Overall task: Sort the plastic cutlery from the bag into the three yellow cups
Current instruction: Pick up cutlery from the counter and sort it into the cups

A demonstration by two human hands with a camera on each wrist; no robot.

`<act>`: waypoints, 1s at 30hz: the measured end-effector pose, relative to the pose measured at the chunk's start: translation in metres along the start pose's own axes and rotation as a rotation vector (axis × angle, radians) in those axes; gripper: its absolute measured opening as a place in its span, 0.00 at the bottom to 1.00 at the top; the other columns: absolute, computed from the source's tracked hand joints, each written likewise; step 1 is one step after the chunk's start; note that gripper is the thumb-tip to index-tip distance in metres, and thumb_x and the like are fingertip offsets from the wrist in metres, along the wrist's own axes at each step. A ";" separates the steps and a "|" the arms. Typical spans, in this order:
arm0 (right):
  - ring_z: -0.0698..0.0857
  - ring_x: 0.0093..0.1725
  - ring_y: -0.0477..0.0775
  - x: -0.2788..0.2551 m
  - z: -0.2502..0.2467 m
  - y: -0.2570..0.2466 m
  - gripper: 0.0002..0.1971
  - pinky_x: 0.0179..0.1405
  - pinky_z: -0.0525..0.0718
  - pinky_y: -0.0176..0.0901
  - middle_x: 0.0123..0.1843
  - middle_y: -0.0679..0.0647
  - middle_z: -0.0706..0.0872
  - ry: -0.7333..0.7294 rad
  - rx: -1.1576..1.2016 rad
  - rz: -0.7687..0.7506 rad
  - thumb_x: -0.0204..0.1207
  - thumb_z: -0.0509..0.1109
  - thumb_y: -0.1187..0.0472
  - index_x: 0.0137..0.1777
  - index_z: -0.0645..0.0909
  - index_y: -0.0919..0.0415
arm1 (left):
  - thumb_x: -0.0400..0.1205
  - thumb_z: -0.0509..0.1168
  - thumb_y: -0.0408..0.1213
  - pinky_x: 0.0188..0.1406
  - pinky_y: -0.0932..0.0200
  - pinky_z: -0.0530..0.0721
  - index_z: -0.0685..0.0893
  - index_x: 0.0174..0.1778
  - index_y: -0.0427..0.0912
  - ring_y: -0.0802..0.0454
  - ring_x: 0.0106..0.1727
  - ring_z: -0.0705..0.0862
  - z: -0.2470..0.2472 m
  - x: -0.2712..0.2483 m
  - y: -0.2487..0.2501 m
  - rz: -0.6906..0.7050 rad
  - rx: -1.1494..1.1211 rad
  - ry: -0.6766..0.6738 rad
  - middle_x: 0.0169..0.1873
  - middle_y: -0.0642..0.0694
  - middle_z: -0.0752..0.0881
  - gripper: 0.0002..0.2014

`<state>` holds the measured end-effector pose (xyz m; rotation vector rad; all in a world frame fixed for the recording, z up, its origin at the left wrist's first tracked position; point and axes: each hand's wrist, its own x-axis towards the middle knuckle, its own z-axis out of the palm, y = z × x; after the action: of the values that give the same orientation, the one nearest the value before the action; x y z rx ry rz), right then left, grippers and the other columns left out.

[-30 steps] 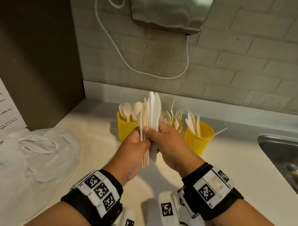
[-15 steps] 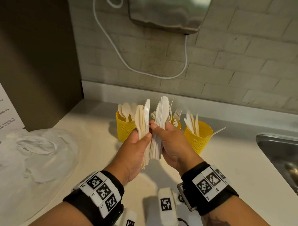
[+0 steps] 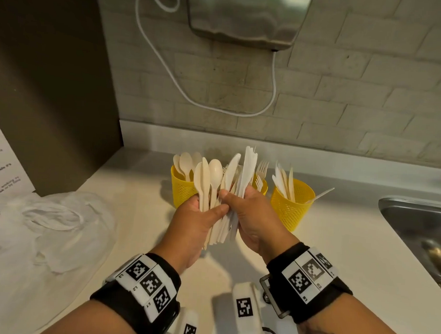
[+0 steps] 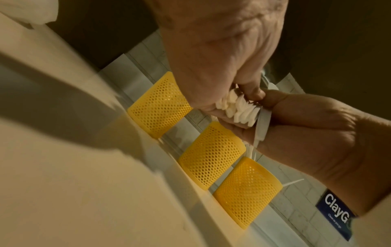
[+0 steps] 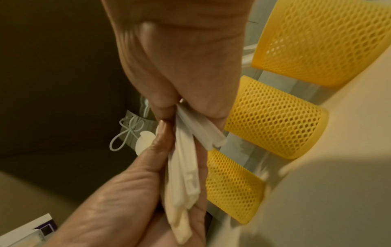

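Observation:
Both hands hold one fanned bunch of white and cream plastic cutlery upright in front of three yellow mesh cups. My left hand [image 3: 204, 215] grips the spoons [image 3: 210, 177] at their handles. My right hand [image 3: 242, 205] pinches the knives [image 3: 248, 167] beside them, thumb close to the left thumb. The left cup [image 3: 182, 191] holds spoons, the middle cup [image 3: 263, 186], mostly hidden by my hands, holds forks, and the right cup [image 3: 291, 209] holds knives. The left wrist view shows the handle ends [image 4: 239, 110] squeezed between both hands, and the right wrist view shows the handles [image 5: 184, 167].
A crumpled clear plastic bag [image 3: 45, 225] lies on the counter at the left. A steel sink [image 3: 417, 223] is set in at the right. A metal hand dryer [image 3: 247, 18] with a white cable [image 3: 182, 90] hangs on the tiled wall. A dark panel stands at the left.
The single tight bunch has been spread: spoons stay in the left hand, knives went into the right hand. The hands parted slightly, then came back together with thumbs close.

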<state>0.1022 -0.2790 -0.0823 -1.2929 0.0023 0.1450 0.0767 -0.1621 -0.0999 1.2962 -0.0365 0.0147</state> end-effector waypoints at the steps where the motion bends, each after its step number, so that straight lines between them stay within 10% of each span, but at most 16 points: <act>1: 0.90 0.57 0.63 0.000 0.001 0.000 0.11 0.62 0.86 0.62 0.55 0.62 0.91 0.005 0.002 -0.010 0.83 0.67 0.67 0.63 0.82 0.63 | 0.84 0.66 0.34 0.60 0.48 0.87 0.85 0.62 0.54 0.51 0.57 0.90 0.001 -0.001 0.000 0.001 -0.012 0.002 0.54 0.49 0.92 0.14; 7: 0.90 0.45 0.65 -0.004 -0.002 -0.012 0.07 0.42 0.89 0.61 0.48 0.59 0.91 0.072 0.047 -0.203 0.87 0.60 0.67 0.61 0.75 0.62 | 0.89 0.59 0.38 0.41 0.54 0.91 0.81 0.54 0.44 0.46 0.43 0.91 0.002 0.004 -0.003 0.001 -0.071 0.111 0.43 0.39 0.90 0.06; 10: 0.84 0.39 0.55 -0.006 -0.014 -0.037 0.08 0.46 0.85 0.51 0.40 0.55 0.86 0.193 0.024 -0.448 0.85 0.59 0.72 0.56 0.74 0.59 | 0.89 0.57 0.36 0.24 0.63 0.81 0.77 0.46 0.43 0.55 0.25 0.82 0.002 0.009 -0.005 -0.018 -0.071 0.155 0.30 0.43 0.81 0.07; 15: 0.81 0.43 0.47 0.001 -0.058 -0.087 0.10 0.52 0.84 0.40 0.46 0.55 0.81 0.523 -0.104 -0.787 0.84 0.61 0.69 0.60 0.74 0.55 | 0.88 0.59 0.35 0.22 0.64 0.75 0.79 0.46 0.42 0.57 0.24 0.79 0.008 0.007 -0.009 -0.080 -0.025 0.047 0.29 0.45 0.82 0.07; 25: 0.86 0.54 0.58 0.045 -0.098 -0.034 0.23 0.52 0.88 0.52 0.55 0.55 0.82 0.708 -0.595 -0.382 0.75 0.73 0.67 0.68 0.68 0.61 | 0.83 0.68 0.33 0.27 0.63 0.84 0.85 0.50 0.38 0.55 0.30 0.87 0.015 0.005 -0.008 -0.144 -0.029 -0.067 0.30 0.46 0.89 0.04; 30: 0.77 0.70 0.58 0.039 -0.095 -0.028 0.39 0.70 0.79 0.52 0.73 0.59 0.75 0.713 -0.765 -0.411 0.74 0.77 0.51 0.79 0.62 0.61 | 0.82 0.67 0.28 0.29 0.64 0.83 0.86 0.51 0.40 0.56 0.31 0.86 0.011 0.008 -0.008 -0.128 -0.002 -0.059 0.32 0.47 0.89 0.05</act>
<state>0.1515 -0.3737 -0.0849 -2.0136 0.3146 -0.7387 0.0851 -0.1749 -0.1041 1.2943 -0.0034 -0.1332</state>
